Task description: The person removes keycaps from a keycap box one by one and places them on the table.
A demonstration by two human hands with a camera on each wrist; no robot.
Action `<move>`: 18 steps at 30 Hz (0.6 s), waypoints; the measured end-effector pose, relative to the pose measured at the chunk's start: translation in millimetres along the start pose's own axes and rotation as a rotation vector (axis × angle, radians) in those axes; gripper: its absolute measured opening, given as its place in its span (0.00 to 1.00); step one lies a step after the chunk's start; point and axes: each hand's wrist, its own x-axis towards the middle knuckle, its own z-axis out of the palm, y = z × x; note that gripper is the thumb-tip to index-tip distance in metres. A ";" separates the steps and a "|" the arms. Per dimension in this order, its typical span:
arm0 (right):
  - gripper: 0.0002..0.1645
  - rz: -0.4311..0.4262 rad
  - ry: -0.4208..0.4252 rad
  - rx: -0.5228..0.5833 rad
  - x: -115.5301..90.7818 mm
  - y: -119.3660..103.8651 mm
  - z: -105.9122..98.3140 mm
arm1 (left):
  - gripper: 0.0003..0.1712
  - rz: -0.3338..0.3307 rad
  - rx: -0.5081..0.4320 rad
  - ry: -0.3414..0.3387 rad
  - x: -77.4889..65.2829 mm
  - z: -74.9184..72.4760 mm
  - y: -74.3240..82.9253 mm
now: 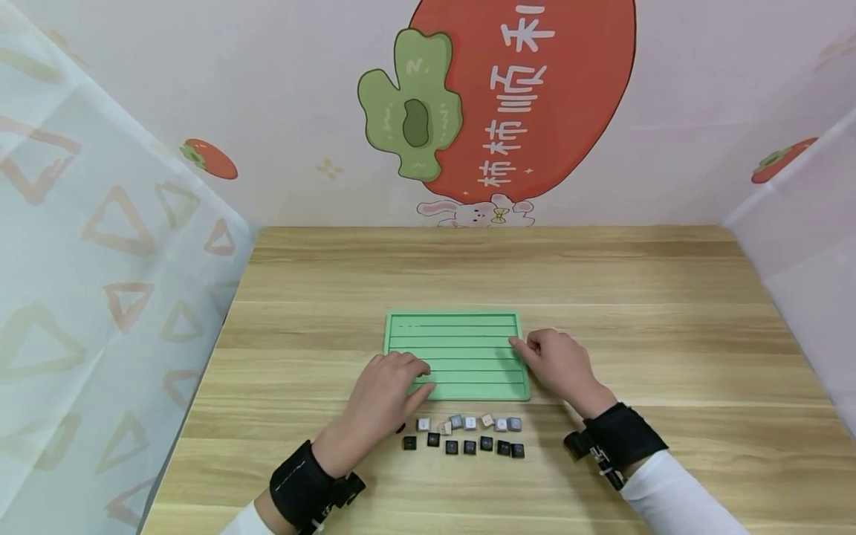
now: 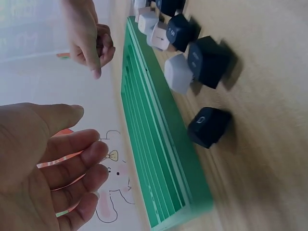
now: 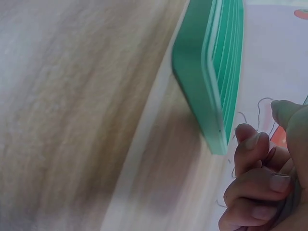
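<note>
A green ridged tray [image 1: 468,357] lies flat on the wooden table. My left hand [image 1: 384,394] hovers over its front left corner, fingers loosely bent and thumb apart; the palm holds nothing in the left wrist view. At the tray's right side is my right hand [image 1: 560,365], its thumb pointing over the rim and its other fingers curled loosely around nothing. Two rough rows of keycaps lie in front of the tray: white and grey keycaps [image 1: 470,423] nearer to it, black keycaps [image 1: 469,447] behind them on my side. One black keycap [image 2: 209,126] sits apart, close below my left hand.
The wooden table [image 1: 635,297] stretches out on both sides of the tray. A printed cloth wall [image 1: 287,96] rises at the table's back edge, with further cloth at the left [image 1: 134,245] and right. Each wrist wears a black strap [image 1: 625,435] with a small camera.
</note>
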 end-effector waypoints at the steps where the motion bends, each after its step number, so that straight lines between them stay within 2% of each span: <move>1: 0.32 -0.004 0.001 0.001 -0.5 -1.1 -0.3 | 0.12 0.001 -0.001 0.002 1.4 -0.1 0.5; 6: 0.31 -0.030 0.005 0.001 -3.1 -7.0 -3.3 | 0.12 -0.003 -0.002 -0.003 8.6 -0.5 2.7; 11: 0.31 -0.056 0.017 -0.007 -4.3 -11.4 -5.0 | 0.13 -0.016 0.010 0.021 17.1 -0.9 1.7; 18: 0.30 -0.074 0.026 -0.008 -6.8 -14.8 -8.1 | 0.14 -0.024 -0.022 0.042 25.7 -0.5 2.0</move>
